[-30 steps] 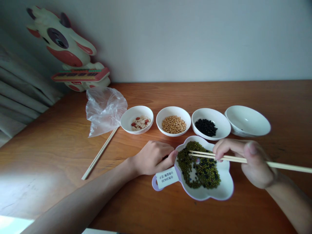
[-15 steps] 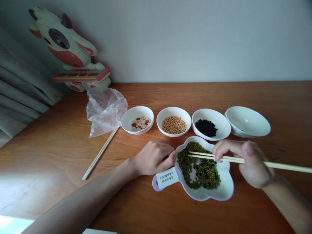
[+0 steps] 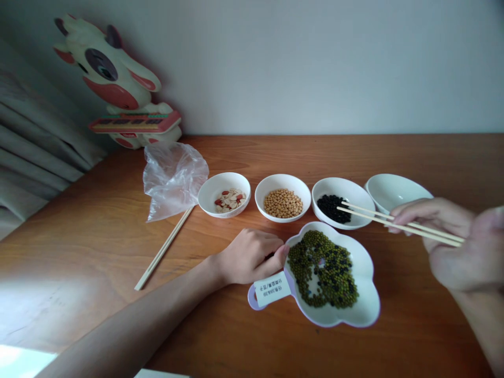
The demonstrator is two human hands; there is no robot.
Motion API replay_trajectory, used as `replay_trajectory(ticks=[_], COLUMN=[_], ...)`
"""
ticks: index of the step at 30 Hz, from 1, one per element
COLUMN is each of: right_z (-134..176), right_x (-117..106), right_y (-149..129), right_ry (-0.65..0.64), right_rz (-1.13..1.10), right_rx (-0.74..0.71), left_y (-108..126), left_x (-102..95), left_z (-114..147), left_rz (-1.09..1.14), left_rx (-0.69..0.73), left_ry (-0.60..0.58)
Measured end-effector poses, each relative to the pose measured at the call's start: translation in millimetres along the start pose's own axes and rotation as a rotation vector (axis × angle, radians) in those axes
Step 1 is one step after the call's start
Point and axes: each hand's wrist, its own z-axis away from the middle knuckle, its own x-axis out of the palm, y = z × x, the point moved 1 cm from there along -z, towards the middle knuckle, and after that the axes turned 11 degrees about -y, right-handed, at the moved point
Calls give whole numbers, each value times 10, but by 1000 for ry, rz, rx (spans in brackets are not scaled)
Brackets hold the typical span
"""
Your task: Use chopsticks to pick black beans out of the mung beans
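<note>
Single head-worn view, forward and down over the tabletop (image 3: pixel 236 341) toward the wall (image 3: pixel 307 68).

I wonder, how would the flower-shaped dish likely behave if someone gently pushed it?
The flower-shaped dish has a smooth, firm-looking rim, so it would probably slide without bending. Its broad, shallow shape suggests little tipping, though the small, round green beans inside might roll about.

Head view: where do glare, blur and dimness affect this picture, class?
Head view: pale glare washes over the table at lower left; in the same head view, the right hand looks softly blurred, the left hand crisper; also head view, the curtain sits in dim light.
</note>
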Motion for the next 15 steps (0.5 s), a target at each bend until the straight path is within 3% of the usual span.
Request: replay_trajectory(ticks=[2, 5, 9, 15], right_z=[-27, -19, 64, 141], right_x=[-8, 56, 206, 260], right_y=[-53, -184, -205, -29], right_ry=[-73, -317, -571, -688], right_rz=[-9, -40, -57, -23], right_rx=[-20, -65, 3, 98], left_y=[-4, -6, -13, -31], left_x=[2, 6, 13, 21], left_z=[0, 3, 14, 17], left_rz=[3, 8, 13, 18], left_rx=[-10, -20, -20, -27], left_ry=[-5, -9, -17, -20])
